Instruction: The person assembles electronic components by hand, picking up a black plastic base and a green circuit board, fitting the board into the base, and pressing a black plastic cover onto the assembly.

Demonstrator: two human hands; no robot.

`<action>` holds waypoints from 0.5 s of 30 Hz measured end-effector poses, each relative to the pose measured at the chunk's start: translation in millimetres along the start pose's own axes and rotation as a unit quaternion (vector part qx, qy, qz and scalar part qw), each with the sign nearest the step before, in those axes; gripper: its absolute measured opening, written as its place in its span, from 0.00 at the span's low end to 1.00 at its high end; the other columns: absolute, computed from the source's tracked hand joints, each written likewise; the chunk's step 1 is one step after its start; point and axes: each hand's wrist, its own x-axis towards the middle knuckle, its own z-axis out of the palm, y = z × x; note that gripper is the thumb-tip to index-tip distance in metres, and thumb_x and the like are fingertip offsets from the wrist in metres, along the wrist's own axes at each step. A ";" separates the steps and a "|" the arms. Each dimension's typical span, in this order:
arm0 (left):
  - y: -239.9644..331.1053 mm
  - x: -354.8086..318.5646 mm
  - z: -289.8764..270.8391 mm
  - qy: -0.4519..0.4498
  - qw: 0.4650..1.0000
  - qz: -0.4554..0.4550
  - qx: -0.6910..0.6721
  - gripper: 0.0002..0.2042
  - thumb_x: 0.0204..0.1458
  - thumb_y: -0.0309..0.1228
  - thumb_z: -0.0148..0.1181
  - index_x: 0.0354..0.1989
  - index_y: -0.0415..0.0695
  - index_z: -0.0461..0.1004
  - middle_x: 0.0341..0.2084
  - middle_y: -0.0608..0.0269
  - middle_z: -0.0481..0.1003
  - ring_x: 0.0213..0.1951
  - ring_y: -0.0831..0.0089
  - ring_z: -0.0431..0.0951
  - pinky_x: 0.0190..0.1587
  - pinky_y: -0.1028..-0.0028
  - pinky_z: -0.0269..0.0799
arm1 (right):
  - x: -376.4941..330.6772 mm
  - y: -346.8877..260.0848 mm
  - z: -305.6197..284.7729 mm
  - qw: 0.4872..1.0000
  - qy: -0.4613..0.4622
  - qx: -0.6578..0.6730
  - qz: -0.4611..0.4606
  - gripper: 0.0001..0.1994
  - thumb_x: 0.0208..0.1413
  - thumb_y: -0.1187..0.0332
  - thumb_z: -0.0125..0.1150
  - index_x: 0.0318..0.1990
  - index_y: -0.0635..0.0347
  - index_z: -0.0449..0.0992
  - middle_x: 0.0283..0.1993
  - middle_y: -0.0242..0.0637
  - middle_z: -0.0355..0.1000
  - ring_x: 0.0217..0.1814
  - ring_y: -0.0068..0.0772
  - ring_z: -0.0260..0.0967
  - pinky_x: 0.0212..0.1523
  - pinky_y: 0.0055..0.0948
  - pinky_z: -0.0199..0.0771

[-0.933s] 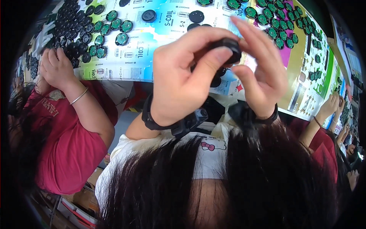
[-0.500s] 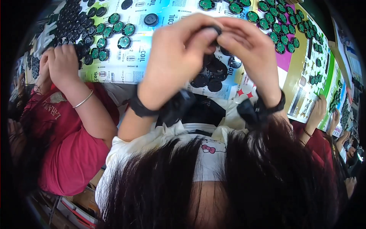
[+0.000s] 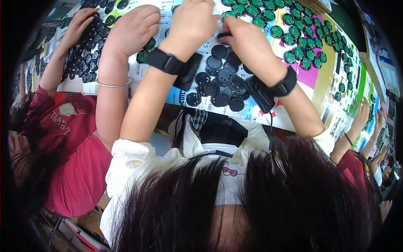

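My left hand (image 3: 194, 27) reaches over the printed sheet at the top of the view; its fingertips are hidden behind the hand and by the frame's edge. To its right, my right hand (image 3: 247, 40) is bent over, with the thumb and fingers closed on the dark rim of a black round cap (image 3: 222, 36). Below both hands lies a loose pile of black round caps (image 3: 224, 75) with small holes. Beyond my right hand, green round circuit boards (image 3: 254, 10) sit in black round housings. Each wrist wears a black strap with a black box-like device (image 3: 189, 72).
At left, a person in a red shirt stretches one braceleted arm (image 3: 113, 63) close beside mine; their other hand (image 3: 79, 25) is at a heap of black round parts (image 3: 90, 54). More green boards (image 3: 302, 52) spread rightward. Other people's hands (image 3: 361, 117) rest at the far right edge.
My hands have moved apart and away from me, uncovering the pile of black caps. The neighbour's braceleted arm has swung right, toward my left arm.
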 end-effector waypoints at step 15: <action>24.2 -5.0 -4.2 -0.200 0.786 -0.204 -0.548 0.07 0.46 0.22 0.51 0.35 0.37 0.69 0.22 0.59 0.73 0.25 0.71 0.74 0.28 0.78 0.69 | -50.1 -20.6 -87.5 0.911 0.115 0.346 0.192 0.11 0.45 0.78 0.55 0.39 0.66 0.72 0.32 0.36 0.70 0.28 0.19 0.67 0.29 0.13 0.67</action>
